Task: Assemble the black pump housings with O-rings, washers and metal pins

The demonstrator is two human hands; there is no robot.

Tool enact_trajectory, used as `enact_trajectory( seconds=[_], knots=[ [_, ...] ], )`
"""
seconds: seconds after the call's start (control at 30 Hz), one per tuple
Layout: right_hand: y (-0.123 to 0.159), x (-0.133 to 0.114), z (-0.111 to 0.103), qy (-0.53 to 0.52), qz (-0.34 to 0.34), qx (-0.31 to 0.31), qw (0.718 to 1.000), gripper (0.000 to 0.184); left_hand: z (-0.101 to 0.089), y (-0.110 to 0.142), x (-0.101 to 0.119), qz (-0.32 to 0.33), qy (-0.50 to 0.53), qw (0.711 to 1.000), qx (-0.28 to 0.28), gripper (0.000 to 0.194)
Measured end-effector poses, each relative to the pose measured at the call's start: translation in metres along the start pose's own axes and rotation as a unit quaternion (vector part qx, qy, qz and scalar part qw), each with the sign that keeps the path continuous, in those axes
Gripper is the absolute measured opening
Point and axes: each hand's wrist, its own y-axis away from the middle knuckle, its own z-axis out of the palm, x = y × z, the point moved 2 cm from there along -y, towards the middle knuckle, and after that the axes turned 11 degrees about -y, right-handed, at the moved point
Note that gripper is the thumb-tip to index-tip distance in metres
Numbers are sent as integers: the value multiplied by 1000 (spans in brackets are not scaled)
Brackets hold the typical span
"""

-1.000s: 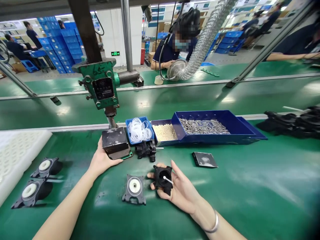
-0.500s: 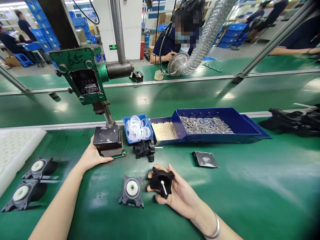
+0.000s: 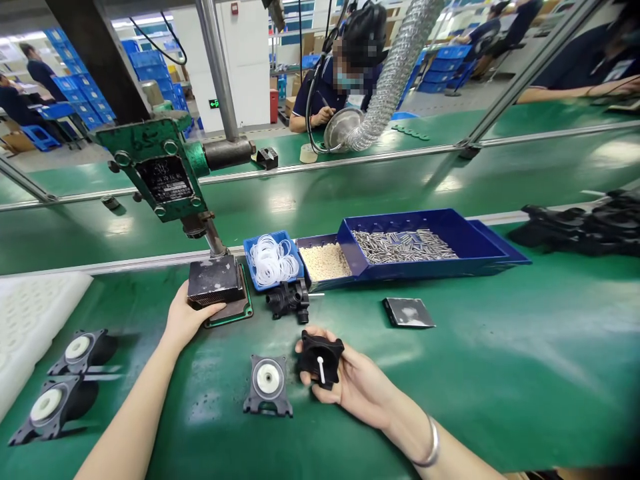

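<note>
Grip, right hand (image 3: 363, 387): fingers curled closed round one black housing (image 3: 310, 348), cavity turned up, a pin with a pale tip (image 3: 321, 370) standing in it; raised off the bench, nearer the wearer than the black block (image 3: 214, 278) and to its right. Grip, left hand (image 3: 181, 319): spread wide and clasped on the left side of that block, thumb along the front, other fingertips hidden; firmness cannot be told. Apparently complete to the white-disc stage, three flanged parts: one (image 3: 251, 404) in front of the block and to its right, disc (image 3: 269, 378) uppermost; two more to its left and nearer the wearer, discs (image 3: 78, 347) (image 3: 47, 405) likewise on top. Apparently short of that stage, one: the held housing, pin in, no disc on it. Right of the block, one black fitting (image 3: 290, 300) with a thin rod projecting; its stage cannot be judged. Supplies, all right of the block: white rings (image 3: 273, 260) in a small blue tray; cream-coloured pieces (image 3: 325, 262), one shallow bin; metal pins (image 3: 400, 245), one blue bin, ample. Far right of the block, a heap of black parts (image 3: 590, 223), count and finish unclear. Overall, judged partway through a batch.
</note>
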Motion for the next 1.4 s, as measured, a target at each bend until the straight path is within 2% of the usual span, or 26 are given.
enact_trajectory(
  seconds=[0.2, 0.27, 0.4, 0.53, 0.7, 1.0, 1.2, 1.27, 1.3, 1.37, 1.4],
  knots=[
    [0, -1, -2, -3, -4, -9, 1000, 26, 1, -1, -6, -2, 10, 1000, -10, 76],
    [1, -2, -1, -1, -8, -7, 1000, 26, 0, -1, -5, 18, 13, 1000, -2, 81],
    [2, -3, -2, -1, -9, 1, 1000, 34, -8, -4, 6, 81, 83, 993, 11, 94],
    [3, -2, 0, -20, 9, 0, 1000, 40, -15, -9, 16, 97, 100, 990, 0, 92],
    [4, -1, 2, -27, 34, -16, 999, 41, -12, -13, 14, 92, 97, 991, 21, 89],
    [4, -5, -6, -17, 11, -13, 1000, 27, -14, -10, 20, 99, 109, 989, 7, 87],
    [6, -4, -2, 11, -14, 11, 1000, 34, -14, -14, 19, 107, 110, 988, -4, 90],
    [10, -6, 7, 28, -34, 14, 999, 33, -22, -8, 24, 135, 68, 988, 25, 91],
    [12, -7, 11, 38, -46, 14, 998, 31, -28, -1, 28, 158, 36, 985, 59, 91],
    [15, -9, 22, 56, -67, 14, 996, 24, -40, 23, 40, 225, -23, 965, 134, 86],
    [17, -10, 27, 65, -73, 14, 995, 22, -43, 39, 46, 266, -42, 952, 145, 83]
  ],
)
